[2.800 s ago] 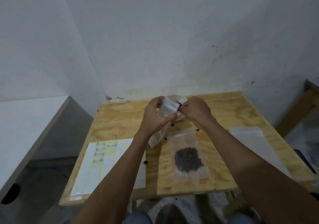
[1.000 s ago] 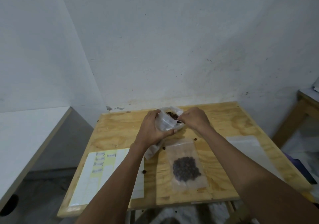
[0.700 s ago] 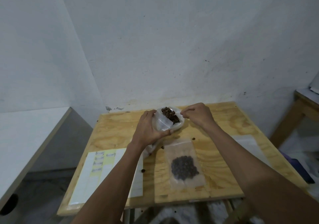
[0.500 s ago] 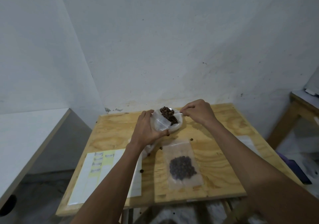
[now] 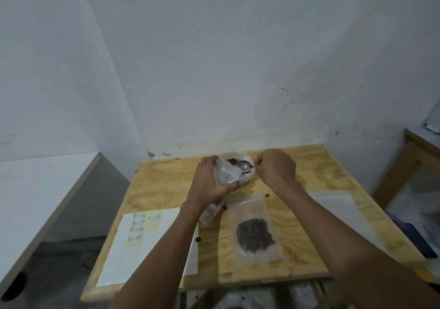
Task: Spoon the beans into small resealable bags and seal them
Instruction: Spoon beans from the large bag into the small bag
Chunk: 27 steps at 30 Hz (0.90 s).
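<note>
- Just above the frame's centre-low area, the left hand [image 5: 209,185] has its fingers [image 5: 232,186] curled round a small clear bag [image 5: 226,174], holding its mouth open and tilted up toward the right
- The right hand [image 5: 276,169] sits just right of the bag, fingers pinched narrow on the handle of a spoon [image 5: 242,165]; the handle runs roughly left to right, and the bowl lies left of those fingers, at the bag's mouth
- Beans [image 5: 232,160] show as a dark patch just up-left of the spoon bowl; whether they lie in the held bag or in the white container behind it, I cannot tell
- The next move likely turns on that line: the spoon bowl must tip leftward into the opening, and the right hand is the nearer one to do it
- A filled bag [image 5: 256,235] of beans lies flat on the worktop [image 5: 166,185], lower centre, well apart from both hands
- A few loose beans [image 5: 267,195] are scattered nearby
</note>
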### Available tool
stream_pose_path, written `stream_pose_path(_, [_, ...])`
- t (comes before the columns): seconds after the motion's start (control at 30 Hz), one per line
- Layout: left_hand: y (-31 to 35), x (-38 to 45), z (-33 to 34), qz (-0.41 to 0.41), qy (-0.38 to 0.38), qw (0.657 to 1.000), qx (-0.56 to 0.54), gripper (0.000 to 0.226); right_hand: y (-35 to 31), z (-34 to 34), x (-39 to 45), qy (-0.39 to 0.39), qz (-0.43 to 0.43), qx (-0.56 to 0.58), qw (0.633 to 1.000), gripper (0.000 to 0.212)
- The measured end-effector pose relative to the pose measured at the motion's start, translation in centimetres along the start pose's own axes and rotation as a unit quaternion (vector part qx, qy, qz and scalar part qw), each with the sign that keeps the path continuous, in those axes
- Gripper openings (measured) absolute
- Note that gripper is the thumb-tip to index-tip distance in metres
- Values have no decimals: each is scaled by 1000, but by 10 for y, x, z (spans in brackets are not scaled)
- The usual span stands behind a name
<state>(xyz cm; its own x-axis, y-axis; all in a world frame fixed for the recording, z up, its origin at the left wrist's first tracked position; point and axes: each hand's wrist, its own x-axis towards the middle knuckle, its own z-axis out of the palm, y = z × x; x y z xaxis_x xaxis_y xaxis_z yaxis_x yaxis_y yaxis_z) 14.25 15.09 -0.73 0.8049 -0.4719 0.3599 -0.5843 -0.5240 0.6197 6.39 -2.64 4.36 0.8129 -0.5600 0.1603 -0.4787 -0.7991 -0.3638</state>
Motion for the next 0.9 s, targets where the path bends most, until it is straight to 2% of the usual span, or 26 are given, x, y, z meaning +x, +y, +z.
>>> stream_pose_path(0.2, [7, 5, 6, -17, 2, 998, -60, 113, -9, 20, -1, -39, -9, -4, 999, 18])
stream_pose_path(0.43, [-2, 9, 8, -34, 8, 996, -86, 105, -6, 27, 16, -127, 51, 133, 982, 18])
stream_pose_path(0.6, [-5, 8, 3, -24, -17, 997, -66, 113, 2, 23, 25, -115, 84, 197, 970, 19])
stream_pose_path(0.9, [-8, 2, -4, -15, -32, 999, -1, 119, 2, -7, 21, -92, 104, 220, 965, 16])
